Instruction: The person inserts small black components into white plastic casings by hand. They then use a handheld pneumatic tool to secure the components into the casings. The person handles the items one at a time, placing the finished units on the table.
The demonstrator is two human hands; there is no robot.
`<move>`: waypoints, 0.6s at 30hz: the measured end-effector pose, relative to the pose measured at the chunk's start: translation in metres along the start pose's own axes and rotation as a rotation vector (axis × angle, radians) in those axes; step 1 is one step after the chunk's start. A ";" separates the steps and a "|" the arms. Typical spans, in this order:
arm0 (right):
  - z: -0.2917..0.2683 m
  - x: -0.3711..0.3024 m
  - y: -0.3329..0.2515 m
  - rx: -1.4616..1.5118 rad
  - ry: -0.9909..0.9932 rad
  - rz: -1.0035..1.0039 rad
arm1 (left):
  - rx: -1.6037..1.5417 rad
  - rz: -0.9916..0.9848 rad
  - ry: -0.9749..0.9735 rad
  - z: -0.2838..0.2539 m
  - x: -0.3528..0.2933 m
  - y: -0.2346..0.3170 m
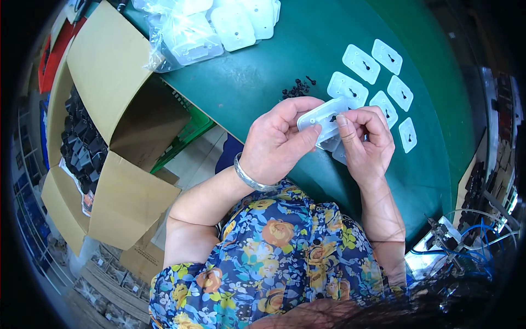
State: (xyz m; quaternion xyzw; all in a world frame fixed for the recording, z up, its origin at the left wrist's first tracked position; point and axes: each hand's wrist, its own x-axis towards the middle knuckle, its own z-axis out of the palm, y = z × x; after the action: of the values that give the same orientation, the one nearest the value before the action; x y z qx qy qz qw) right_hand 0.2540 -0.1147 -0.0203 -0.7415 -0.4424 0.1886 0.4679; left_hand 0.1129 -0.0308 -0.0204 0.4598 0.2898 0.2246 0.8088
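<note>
My left hand, with a silver bangle at the wrist, grips the left end of a shallow white plastic cover with rounded corners. It is held tilted above the table. At its right part a small black plastic piece shows, and the thumb and fingers of my right hand are pinched around it there. How deep the piece sits in the cover is hidden by the fingers. Just beyond my hands lies a loose pile of small black pieces.
Several white covers, each with a black piece in it, lie spread at the right on the green table. A clear bag of plain white covers is at the far left. An open cardboard box of black parts stands left.
</note>
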 end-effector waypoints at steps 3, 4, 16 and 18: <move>-0.002 -0.003 0.002 0.027 -0.012 0.017 | 0.001 0.004 0.011 0.003 0.000 0.000; -0.001 -0.003 0.002 0.004 0.001 0.008 | 0.020 0.005 0.011 0.003 -0.001 0.000; 0.005 -0.008 -0.002 -0.223 0.107 -0.185 | -0.026 0.073 0.080 0.011 0.002 -0.015; 0.006 -0.010 -0.001 -0.248 0.128 -0.219 | -0.003 0.059 0.108 0.013 0.003 -0.016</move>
State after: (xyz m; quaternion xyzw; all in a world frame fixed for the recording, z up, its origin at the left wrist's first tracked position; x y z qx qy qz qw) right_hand 0.2440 -0.1193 -0.0237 -0.7513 -0.5098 0.0329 0.4178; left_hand 0.1256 -0.0442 -0.0305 0.4542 0.3189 0.2733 0.7857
